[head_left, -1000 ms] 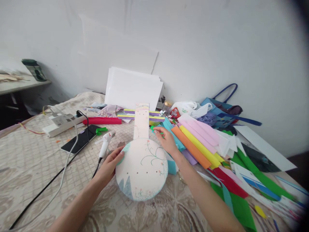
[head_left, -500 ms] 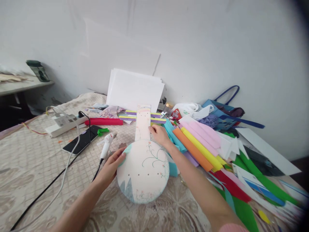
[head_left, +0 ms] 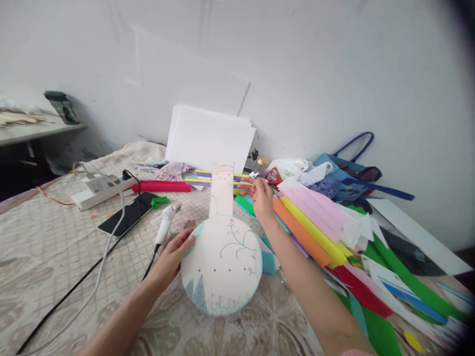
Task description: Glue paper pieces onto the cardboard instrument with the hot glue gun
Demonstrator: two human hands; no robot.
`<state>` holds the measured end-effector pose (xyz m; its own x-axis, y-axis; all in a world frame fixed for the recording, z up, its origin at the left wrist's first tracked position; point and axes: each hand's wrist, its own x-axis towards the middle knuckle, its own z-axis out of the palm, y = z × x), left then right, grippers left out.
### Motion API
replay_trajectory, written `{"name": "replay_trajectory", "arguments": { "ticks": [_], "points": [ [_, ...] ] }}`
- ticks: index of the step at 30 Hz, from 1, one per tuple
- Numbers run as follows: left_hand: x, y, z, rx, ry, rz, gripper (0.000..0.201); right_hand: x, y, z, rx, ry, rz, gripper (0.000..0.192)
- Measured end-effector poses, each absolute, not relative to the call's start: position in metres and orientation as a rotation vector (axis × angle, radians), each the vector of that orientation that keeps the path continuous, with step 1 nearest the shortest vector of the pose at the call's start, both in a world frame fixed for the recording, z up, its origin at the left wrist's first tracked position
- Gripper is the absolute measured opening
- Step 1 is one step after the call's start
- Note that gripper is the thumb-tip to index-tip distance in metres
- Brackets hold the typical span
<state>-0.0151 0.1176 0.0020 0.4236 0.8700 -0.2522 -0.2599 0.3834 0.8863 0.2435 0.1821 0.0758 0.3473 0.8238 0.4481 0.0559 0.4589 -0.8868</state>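
In the head view, a banjo-shaped paper craft [head_left: 222, 267] stands in front of me, with a round white body, a long neck and painted vines, flowers and blue-green peaks. Four-hole rows aside, small dark holes cross its lower body and dot the top of the neck. Yellow-and-purple striped sticks [head_left: 200, 182] jut out on both sides of the neck. My left hand [head_left: 174, 254] grips the body's left rim, thumb on the front. Off the neck's right side, my right hand [head_left: 262, 198] has its fingers apart, close to the right ends of the sticks.
A white hot glue gun [head_left: 165, 225] and a black phone [head_left: 128, 213] lie left, near a power strip [head_left: 100, 192] with trailing cables. Coloured paper [head_left: 304, 227] piles up on the right. White sheets [head_left: 210, 136] lean on the wall; a blue bag [head_left: 341, 170] sits behind.
My right hand has left the neck's edge, moving right and slightly up, and its fingers have spread. My left hand stays on the craft's rim.
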Motion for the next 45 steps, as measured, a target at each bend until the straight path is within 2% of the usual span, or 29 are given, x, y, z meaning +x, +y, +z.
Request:
{"name": "replay_trajectory", "arguments": {
  "ticks": [13, 35, 45],
  "points": [
    [-0.017, 0.118, 0.000, 0.867, 0.809, 0.832, 0.053, 0.241, 0.177, 0.062, -1.013, -1.093, 0.648, 0.033],
    [-0.017, 0.119, 0.003, 0.924, 0.831, 0.836, 0.065, 0.253, 0.154, 0.034, -1.073, -1.036, 0.764, 0.039],
    [-0.016, 0.118, 0.007, 0.927, 0.804, 0.847, 0.062, 0.255, 0.136, 0.027, -1.106, -1.021, 0.839, 0.041]
  ]
}}
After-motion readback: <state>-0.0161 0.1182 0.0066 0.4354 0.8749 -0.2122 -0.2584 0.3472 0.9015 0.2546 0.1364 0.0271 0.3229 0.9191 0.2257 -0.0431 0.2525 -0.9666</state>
